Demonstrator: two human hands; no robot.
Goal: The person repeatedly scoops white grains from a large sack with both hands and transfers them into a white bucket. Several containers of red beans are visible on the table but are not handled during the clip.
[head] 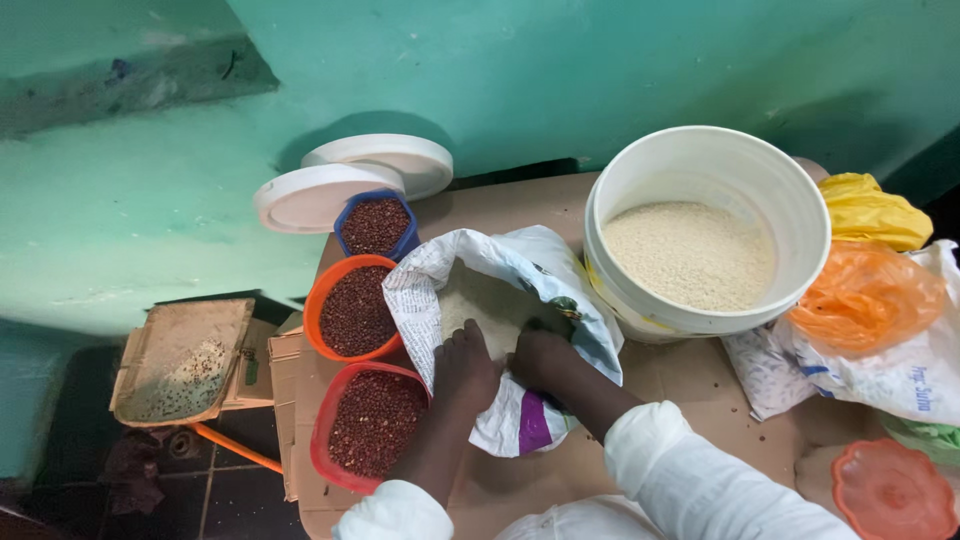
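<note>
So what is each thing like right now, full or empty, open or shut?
White bucket: open, about half full of white grain.
White sack: open, white grain inside.
Left hand: inside the sack's mouth.
Right hand: inside the sack's mouth.
Blue tub: full of reddish-brown beans.
Orange bowl: full of beans.
Red bowl: full of beans.
Two white lids: off, stacked against the wall.

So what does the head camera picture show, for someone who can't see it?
Two hands, left hand and right hand, reach into an open sack of white grain. A white bucket of grain stands beside it, and three bowls of red beans line its other side.
</note>
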